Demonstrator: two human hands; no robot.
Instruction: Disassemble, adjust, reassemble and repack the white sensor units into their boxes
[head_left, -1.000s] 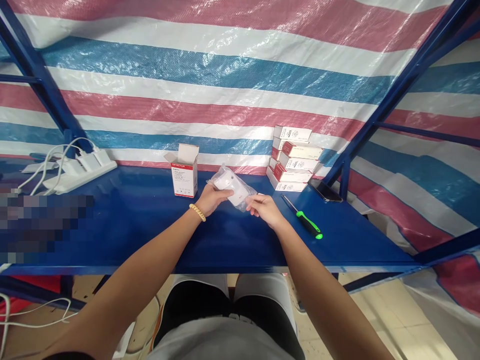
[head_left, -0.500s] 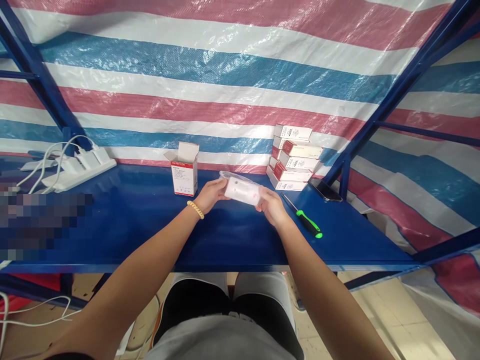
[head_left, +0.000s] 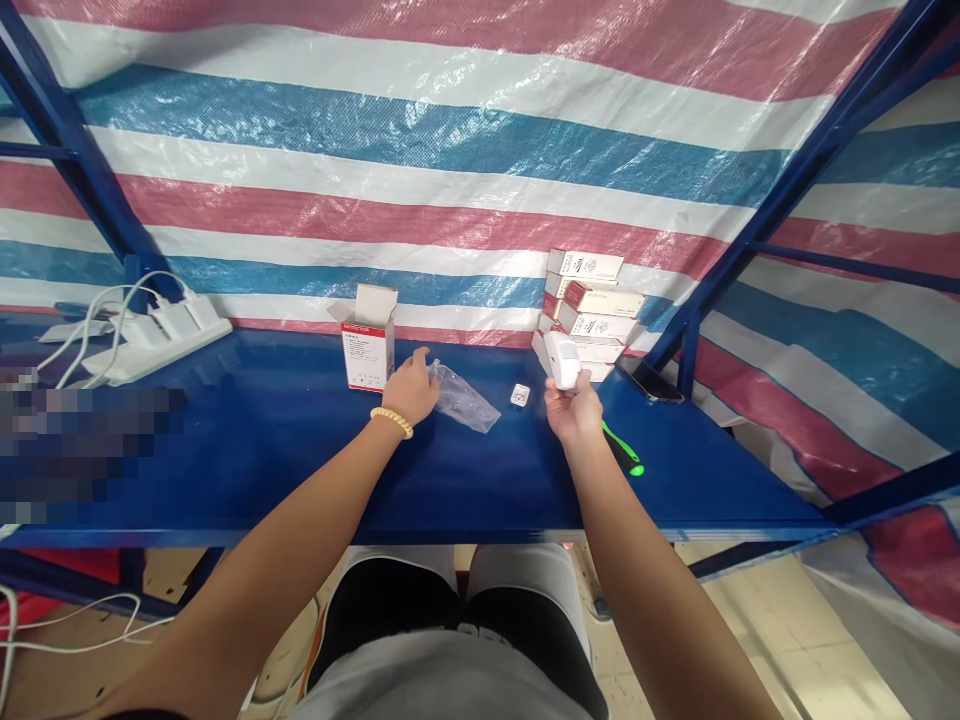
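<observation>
My right hand is closed around a white plastic detector, raised in front of the stacked boxes. A clear plastic bag, flattened and with no device inside, extends right from the fingers of my left hand. That hand appears to pinch the bag's end, though its fingertips are partly hidden. Between the bag and my right hand lies a small white square piece on the blue table. Just behind my left hand stands an opened white and red detector box, flaps up.
Several white and red boxes are stacked at the back right. Right of them lies a phone. A green and black screwdriver is partly covered by my right hand. At the left sits a white power strip with cables.
The detector has come out of the clear bag and moved right in my right hand. My left hand moved slightly left with the bag. A small white piece now shows on the table.
</observation>
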